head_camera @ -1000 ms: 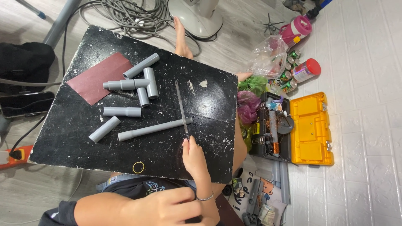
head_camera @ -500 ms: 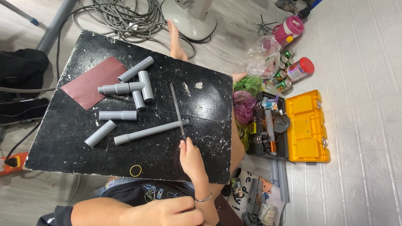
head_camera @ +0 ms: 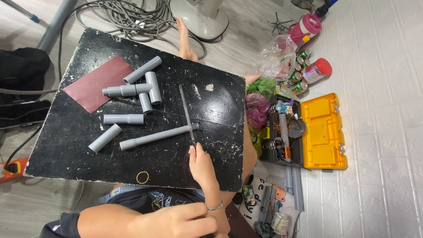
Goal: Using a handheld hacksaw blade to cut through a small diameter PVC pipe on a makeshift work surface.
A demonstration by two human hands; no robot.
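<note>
Head view: a black board [head_camera: 88,145] is kept flat as a bench, the long grey pipe [head_camera: 158,135] laid across it, the thin file [head_camera: 187,114] gripped by right-hand [head_camera: 202,165] fingers, left hand [head_camera: 176,222] curled loosely near the body, empty.

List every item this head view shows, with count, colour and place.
pipe pieces: about seven, grey, on the board's left half
file: one, dark metal, lying across the long pipe's end
sandpaper sheet: one, reddish brown, board's upper left
rubber band: one, yellow, near the board's lower edge
board: one, black, scuffed white
toolbox: one, yellow, open, right of the board
jar: one, red lid, above the toolbox
bottle: one, pink, top right
fan base: one, white, top
cables: a bundle, grey, top
right hand: fingers closed on the file's handle
left hand: bottom edge, beside the right wrist
</note>
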